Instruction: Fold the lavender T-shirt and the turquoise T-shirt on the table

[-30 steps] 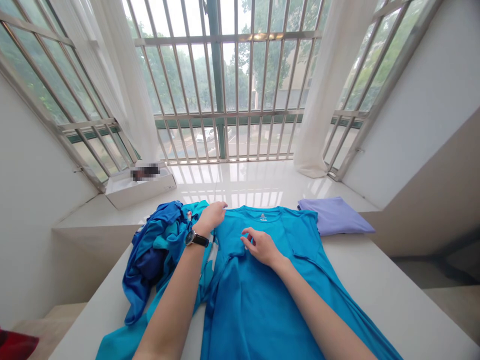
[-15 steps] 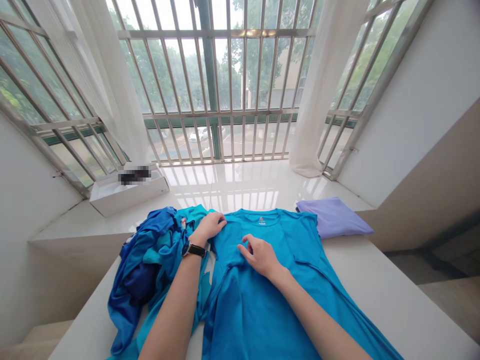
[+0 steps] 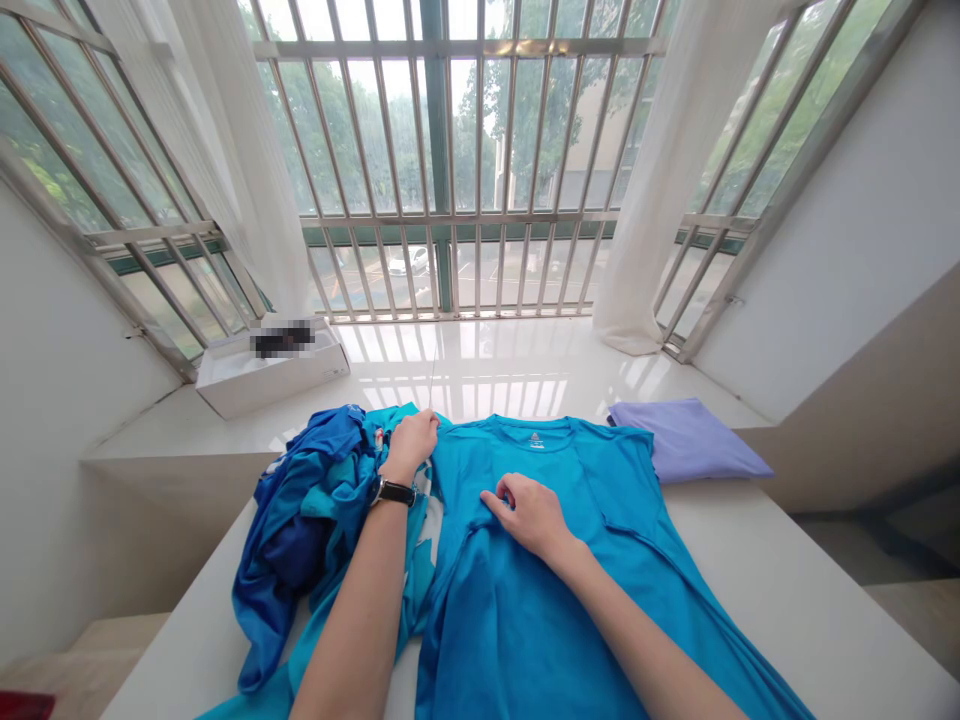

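Lilac cloth [image 3: 697,440] lies folded, blue shirt [image 3: 517,610] only spread; left hand [image 3: 409,443] and right hand [image 3: 534,512] curl narrowly (grip unclear).

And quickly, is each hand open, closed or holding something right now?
Left hand: fingers together near a shoulder of the blue shirt; can't tell if it pinches cloth.
Right hand: fingers curled over the shirt's front; grip can't be told.

The shirt [image 3: 517,610] is blue, the cloth [image 3: 694,440] lavender.
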Action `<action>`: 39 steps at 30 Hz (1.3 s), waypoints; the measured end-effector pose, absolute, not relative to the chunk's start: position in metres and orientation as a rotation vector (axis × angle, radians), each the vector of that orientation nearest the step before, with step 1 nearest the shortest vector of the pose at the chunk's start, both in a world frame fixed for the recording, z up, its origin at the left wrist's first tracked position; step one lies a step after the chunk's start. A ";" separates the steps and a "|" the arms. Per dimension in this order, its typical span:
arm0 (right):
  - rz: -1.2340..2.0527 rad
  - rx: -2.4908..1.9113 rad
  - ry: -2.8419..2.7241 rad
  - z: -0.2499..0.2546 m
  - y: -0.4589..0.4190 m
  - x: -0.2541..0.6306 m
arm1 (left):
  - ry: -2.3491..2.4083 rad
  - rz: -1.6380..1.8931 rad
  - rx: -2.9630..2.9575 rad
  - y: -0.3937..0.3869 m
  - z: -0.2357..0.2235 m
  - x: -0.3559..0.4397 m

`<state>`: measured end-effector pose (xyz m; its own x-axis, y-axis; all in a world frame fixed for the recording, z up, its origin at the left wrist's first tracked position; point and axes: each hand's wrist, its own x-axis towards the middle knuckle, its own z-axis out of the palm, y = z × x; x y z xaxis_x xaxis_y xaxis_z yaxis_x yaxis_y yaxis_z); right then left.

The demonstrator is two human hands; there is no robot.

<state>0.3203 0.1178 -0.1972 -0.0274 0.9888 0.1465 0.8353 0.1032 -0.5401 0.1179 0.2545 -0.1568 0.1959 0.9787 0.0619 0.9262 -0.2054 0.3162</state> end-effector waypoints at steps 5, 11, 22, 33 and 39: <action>0.455 -1.737 -1.912 -0.198 0.118 0.322 | 1.869 0.351 2.248 0.254 -0.155 0.121; 0.485 -1.720 -1.892 -0.197 0.117 0.320 | 1.716 0.330 2.290 0.255 -0.150 0.113; 0.681 -1.509 -1.787 -0.200 0.119 0.317 | 1.459 0.344 2.353 0.251 -0.148 0.114; 1.353 -1.160 -1.161 -0.200 0.128 0.320 | 1.427 0.386 2.369 0.248 -0.151 0.134; 1.276 -1.201 -1.326 -0.197 0.122 0.313 | 1.415 0.371 2.391 0.249 -0.155 0.136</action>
